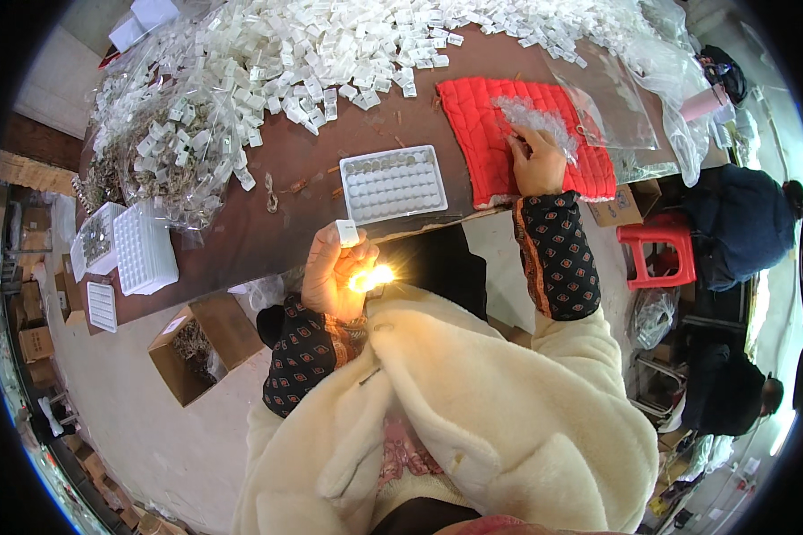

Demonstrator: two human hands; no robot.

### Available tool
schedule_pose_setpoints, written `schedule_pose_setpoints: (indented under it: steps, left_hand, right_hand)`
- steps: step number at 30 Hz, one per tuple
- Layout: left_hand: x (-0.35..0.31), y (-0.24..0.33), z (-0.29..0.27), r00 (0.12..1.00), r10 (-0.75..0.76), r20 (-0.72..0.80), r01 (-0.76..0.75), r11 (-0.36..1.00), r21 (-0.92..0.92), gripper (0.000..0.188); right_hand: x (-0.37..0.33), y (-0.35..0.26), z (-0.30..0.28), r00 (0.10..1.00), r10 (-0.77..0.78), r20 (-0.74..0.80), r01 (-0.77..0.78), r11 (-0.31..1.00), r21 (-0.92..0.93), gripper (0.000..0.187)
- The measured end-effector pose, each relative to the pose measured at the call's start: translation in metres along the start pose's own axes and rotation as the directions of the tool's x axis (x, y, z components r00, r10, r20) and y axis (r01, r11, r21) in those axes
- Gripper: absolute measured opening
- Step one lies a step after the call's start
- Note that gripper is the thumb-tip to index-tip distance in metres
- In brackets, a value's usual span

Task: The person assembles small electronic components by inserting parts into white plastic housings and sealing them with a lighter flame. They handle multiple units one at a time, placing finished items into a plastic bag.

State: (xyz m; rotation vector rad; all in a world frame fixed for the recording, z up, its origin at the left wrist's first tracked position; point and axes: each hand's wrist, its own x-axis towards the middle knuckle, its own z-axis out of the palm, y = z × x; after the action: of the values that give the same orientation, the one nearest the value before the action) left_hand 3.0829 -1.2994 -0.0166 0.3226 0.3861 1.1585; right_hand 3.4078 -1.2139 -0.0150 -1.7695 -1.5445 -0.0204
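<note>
My left hand [328, 272] is closed around a small white plastic case [347, 234], held up near the table's front edge. Bright yellow lights [370, 278] glow at the same hand, and their glare hides what carries them. Over the red quilted cloth [482, 134], my right hand [539, 162] has its fingers bent together at a pile of small clear plastic pieces [535, 114]. Whatever sits between those fingertips is too small to make out. Between the hands lies a white tray [394, 189] with rows of round pockets; its far row looks filled with greyish discs.
A large heap of small white cases [330, 45] covers the table's far side. Stacked white trays [144, 250] stand at left, near a clear bag of tangled wire [174, 169]. An open cardboard box [203, 348] is below. A red stool [656, 250] and seated people are at right.
</note>
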Motion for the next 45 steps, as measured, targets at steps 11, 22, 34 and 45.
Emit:
schedule_pose_setpoints:
  steps: [11, 22, 34, 45]
  left_hand:
    - [0.001, -0.001, -0.004, 0.999, 0.032, 0.01, -0.032, 0.999, -0.025, 0.017]
    - [-0.004, -0.002, 0.013, 0.997, 0.077, -0.031, -0.076, 0.996, 0.043, 0.018]
    - [-0.015, 0.009, 0.021, 0.975, 0.215, -0.064, -0.201, 0.964, 0.175, 0.016]
    - [-0.015, 0.013, 0.013, 0.944, 0.321, -0.074, -0.308, 0.94, 0.145, 0.015]
  right_hand:
    - [0.008, 0.011, 0.01, 0.984, -0.177, -0.004, 0.177, 0.984, -0.033, 0.01]
    - [-0.044, -0.136, -0.031, 0.887, -0.385, 0.255, 0.133, 0.743, 0.656, 0.015]
    - [-0.06, -0.195, -0.026, 0.72, -0.672, 0.173, 0.498, 0.674, 0.545, 0.019]
    - [-0.06, -0.2, -0.023, 0.783, -0.526, 0.331, 0.269, 0.767, 0.582, 0.01]
